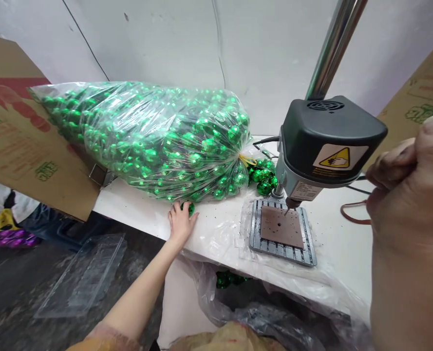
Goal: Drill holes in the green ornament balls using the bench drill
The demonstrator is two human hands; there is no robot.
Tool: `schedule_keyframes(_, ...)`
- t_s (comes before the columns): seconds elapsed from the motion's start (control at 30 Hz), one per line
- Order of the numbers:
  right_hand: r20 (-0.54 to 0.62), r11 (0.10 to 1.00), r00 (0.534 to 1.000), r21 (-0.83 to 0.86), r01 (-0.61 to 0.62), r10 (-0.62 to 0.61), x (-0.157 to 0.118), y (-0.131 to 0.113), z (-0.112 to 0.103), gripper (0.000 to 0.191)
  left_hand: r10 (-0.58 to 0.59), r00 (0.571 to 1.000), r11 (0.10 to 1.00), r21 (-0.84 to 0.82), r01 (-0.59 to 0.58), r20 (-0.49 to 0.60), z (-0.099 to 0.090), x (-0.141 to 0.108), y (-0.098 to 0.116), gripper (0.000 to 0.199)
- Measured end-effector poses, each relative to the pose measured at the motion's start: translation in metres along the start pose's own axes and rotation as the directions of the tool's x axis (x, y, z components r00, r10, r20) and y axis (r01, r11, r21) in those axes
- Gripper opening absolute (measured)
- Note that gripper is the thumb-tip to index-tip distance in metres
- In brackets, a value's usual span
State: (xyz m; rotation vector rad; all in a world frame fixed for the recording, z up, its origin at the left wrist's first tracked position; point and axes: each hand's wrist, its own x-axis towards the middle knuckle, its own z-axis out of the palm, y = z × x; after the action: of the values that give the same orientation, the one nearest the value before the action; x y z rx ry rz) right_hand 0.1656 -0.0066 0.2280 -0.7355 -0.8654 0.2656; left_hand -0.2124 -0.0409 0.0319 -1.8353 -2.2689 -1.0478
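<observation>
From the head-worn view, a green mirrored ball (191,209) is held by the half-closed left hand (181,222) at the edge of a white table (136,207), just beside a clear plastic bag (154,141) packed with similar balls. The curled right hand (395,180) is seen near a bench drill (329,141) over a brown plate (281,226); whether anything is gripped cannot be told.

The single head-worn camera looked forward and down across the worktop (128,209), toward the wall (165,39) at the top of the frame. The right grip (402,195) sat very near the lens, cut off by the right frame edge. The left grip (181,224) appeared farther away at lower centre, with the floor (19,287) visible to its left. The bench drill head (329,141) stood close to the camera, just left of the right grip.
</observation>
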Motion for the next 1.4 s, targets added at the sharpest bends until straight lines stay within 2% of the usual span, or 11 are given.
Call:
schedule_keyframes(0.1, 0.056, 0.999, 0.997, 0.001, 0.051, -0.050, 0.000, 0.002, -0.002, 0.038, 0.025, 0.999, 0.998, -0.051, -0.022, 0.048, -0.004, 0.014, 0.000, 0.030)
schedule_keyframes(0.2, 0.062, 0.995, 0.993, 0.008, 0.103, -0.104, 0.001, 0.006, -0.004, 0.039, 0.079, 0.995, 0.961, -0.271, -0.058, 0.065, 0.006, 0.001, 0.028, 0.044)
schedule_keyframes(0.27, 0.060, 0.994, 0.992, 0.012, 0.107, -0.107, 0.001, 0.007, -0.004, 0.040, 0.153, 0.970, 0.817, -0.576, -0.015, 0.191, 0.018, -0.013, 0.060, 0.052)
schedule_keyframes(0.33, 0.059, 0.995, 0.993, 0.012, 0.097, -0.098, 0.002, 0.008, -0.004, 0.040, 0.271, 0.890, 0.612, -0.780, 0.134, 0.365, 0.034, -0.024, 0.096, 0.054)
schedule_keyframes(0.4, 0.071, 0.996, 0.993, 0.015, 0.088, -0.089, 0.002, 0.008, -0.004, 0.041, 0.337, 0.809, 0.498, -0.820, 0.280, 0.481, 0.051, -0.027, 0.125, 0.057)
schedule_keyframes(0.43, 0.078, 0.996, 0.993, 0.018, 0.084, -0.086, 0.003, 0.008, -0.004, 0.042, 0.338, 0.790, 0.465, -0.821, 0.332, 0.511, 0.059, -0.027, 0.137, 0.059)
schedule_keyframes(0.53, 0.094, 0.997, 0.993, 0.028, 0.069, -0.072, 0.003, 0.008, -0.005, 0.042, 0.304, 0.788, 0.407, -0.821, 0.400, 0.535, 0.082, -0.020, 0.155, 0.065)
schedule_keyframes(0.7, 0.113, 0.997, 0.991, -0.004, 0.074, -0.073, 0.003, 0.010, -0.006, 0.045, 0.312, 0.811, 0.442, -0.831, 0.337, 0.495, 0.105, -0.016, 0.160, 0.065)
schedule_keyframes(0.93, 0.131, 0.997, 0.989, -0.009, 0.074, -0.072, 0.003, 0.009, -0.004, 0.050, 0.349, 0.796, 0.588, -0.777, 0.225, 0.495, 0.111, -0.018, 0.169, 0.063)
schedule_keyframes(1.17, 0.158, 0.991, 0.981, -0.050, 0.121, -0.112, 0.003, 0.010, -0.005, 0.051, 0.272, 0.877, 0.650, -0.747, 0.135, 0.395, 0.108, -0.031, 0.183, 0.049)
schedule_keyframes(1.4, 0.195, 0.979, 0.974, -0.146, 0.146, -0.116, 0.003, 0.012, -0.007, 0.052, 0.298, 0.894, 0.679, -0.732, 0.048, 0.335, 0.116, -0.042, 0.188, 0.046)
